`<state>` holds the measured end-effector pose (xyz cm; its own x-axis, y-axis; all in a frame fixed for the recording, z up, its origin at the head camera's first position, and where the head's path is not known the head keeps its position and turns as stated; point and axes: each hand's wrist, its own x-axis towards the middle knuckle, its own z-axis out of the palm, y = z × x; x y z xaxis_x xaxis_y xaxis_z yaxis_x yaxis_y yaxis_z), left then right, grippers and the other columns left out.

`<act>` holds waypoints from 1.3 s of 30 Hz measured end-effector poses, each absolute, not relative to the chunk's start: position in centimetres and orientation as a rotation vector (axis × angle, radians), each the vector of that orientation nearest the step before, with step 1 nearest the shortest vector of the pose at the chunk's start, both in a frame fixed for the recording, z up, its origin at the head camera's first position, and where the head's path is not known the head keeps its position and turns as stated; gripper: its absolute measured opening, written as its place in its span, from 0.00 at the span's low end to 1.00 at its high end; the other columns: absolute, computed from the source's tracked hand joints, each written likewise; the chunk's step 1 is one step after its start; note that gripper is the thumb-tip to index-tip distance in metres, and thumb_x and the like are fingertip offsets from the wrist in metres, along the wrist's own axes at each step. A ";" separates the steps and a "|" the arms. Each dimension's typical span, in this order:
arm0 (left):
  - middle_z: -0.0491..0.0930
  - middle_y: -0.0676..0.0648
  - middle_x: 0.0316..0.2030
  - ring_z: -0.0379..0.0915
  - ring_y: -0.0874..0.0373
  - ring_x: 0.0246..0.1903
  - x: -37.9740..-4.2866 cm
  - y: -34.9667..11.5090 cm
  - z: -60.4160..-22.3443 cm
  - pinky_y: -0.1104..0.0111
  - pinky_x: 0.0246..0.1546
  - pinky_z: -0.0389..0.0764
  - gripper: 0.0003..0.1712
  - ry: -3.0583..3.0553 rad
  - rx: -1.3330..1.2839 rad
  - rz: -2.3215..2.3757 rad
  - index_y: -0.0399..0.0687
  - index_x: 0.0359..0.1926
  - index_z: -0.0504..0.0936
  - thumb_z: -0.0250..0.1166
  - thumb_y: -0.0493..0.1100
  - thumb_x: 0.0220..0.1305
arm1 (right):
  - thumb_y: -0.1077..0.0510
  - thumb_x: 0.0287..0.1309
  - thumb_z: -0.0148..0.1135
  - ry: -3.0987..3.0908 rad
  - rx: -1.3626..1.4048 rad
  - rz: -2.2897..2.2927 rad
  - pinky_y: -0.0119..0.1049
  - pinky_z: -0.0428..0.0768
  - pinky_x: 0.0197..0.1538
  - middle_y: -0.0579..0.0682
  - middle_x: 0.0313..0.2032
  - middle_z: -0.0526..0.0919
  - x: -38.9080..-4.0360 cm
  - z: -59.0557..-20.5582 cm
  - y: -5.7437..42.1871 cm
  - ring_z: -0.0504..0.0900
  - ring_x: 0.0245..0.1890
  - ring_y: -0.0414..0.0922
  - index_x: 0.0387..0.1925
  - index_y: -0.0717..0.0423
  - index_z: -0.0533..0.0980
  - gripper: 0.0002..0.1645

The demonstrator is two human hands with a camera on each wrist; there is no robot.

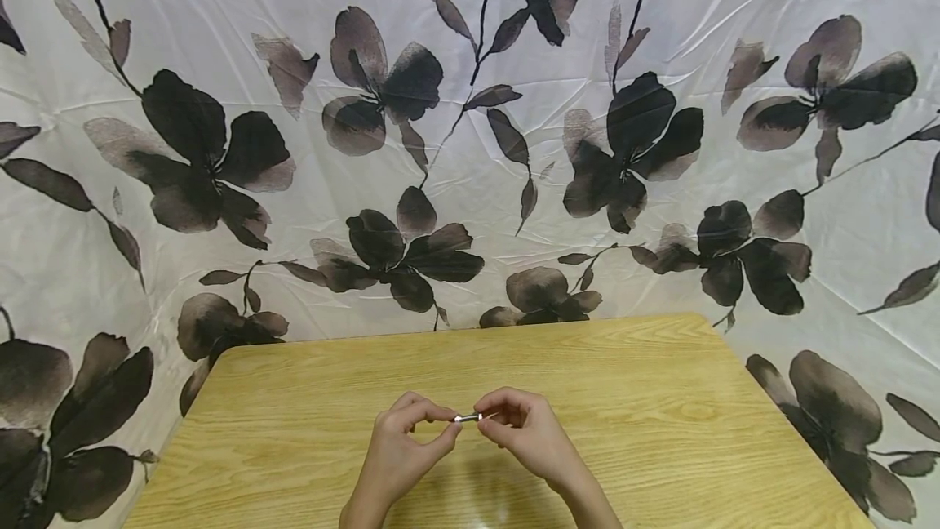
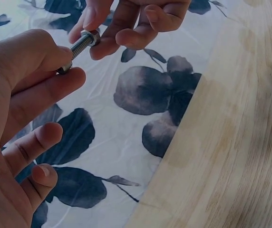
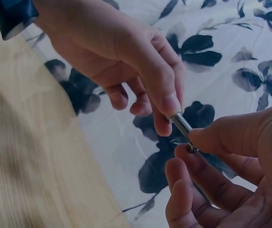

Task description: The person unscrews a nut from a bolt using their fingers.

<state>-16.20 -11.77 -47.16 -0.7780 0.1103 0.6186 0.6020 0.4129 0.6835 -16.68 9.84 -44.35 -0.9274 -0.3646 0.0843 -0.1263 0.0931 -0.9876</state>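
Note:
A small silver threaded bolt (image 1: 467,417) is held between both hands, above the table's front half. My left hand (image 1: 404,449) pinches one end between thumb and index finger. In the left wrist view, the bolt's threaded shank (image 2: 81,45) slants up from that grip to a hex nut (image 2: 95,37) around its far end. My right hand (image 1: 534,437) pinches the nut with thumb and index finger. The right wrist view shows the thread of the bolt bare between the two grips. The remaining fingers of both hands are loosely bent, off the bolt.
A light wood-grain table (image 1: 294,398) lies below the hands. Behind it and at its sides hangs a white cloth (image 1: 499,211) printed with dark flowers. A dark band (image 3: 14,16) circles the left wrist in the right wrist view.

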 end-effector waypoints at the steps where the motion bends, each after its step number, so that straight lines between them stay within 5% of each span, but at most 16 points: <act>1: 0.83 0.61 0.29 0.69 0.69 0.29 -16.2 -11.8 -47.2 0.68 0.25 0.68 0.18 -2.188 -0.603 -1.349 0.65 0.32 0.89 0.81 0.33 0.49 | 0.63 0.64 0.69 2.185 -0.500 -1.933 0.31 0.79 0.38 0.60 0.45 0.86 -16.7 -44.4 9.9 0.86 0.37 0.40 0.49 0.64 0.83 0.13; 24: 0.84 0.62 0.29 0.71 0.68 0.29 -16.1 -11.9 -46.9 0.71 0.28 0.68 0.18 -2.181 -0.594 -1.361 0.65 0.32 0.89 0.81 0.33 0.49 | 0.61 0.66 0.68 2.210 -0.556 -1.937 0.35 0.82 0.45 0.62 0.49 0.87 -16.8 -44.6 10.0 0.85 0.43 0.41 0.49 0.62 0.84 0.12; 30: 0.85 0.58 0.29 0.71 0.68 0.29 -16.1 -11.9 -46.8 0.70 0.28 0.68 0.17 -2.191 -0.581 -1.363 0.65 0.32 0.90 0.81 0.34 0.49 | 0.52 0.72 0.63 2.198 -0.451 -1.929 0.34 0.82 0.38 0.59 0.48 0.87 -16.9 -44.5 10.1 0.85 0.40 0.42 0.53 0.60 0.83 0.18; 39: 0.81 0.64 0.30 0.70 0.70 0.29 -16.1 -11.8 -46.9 0.73 0.27 0.68 0.17 -2.184 -0.601 -1.345 0.64 0.32 0.90 0.81 0.34 0.49 | 0.44 0.73 0.61 2.157 -0.335 -1.850 0.30 0.71 0.27 0.51 0.34 0.89 -16.8 -44.5 10.0 0.81 0.30 0.42 0.40 0.60 0.87 0.22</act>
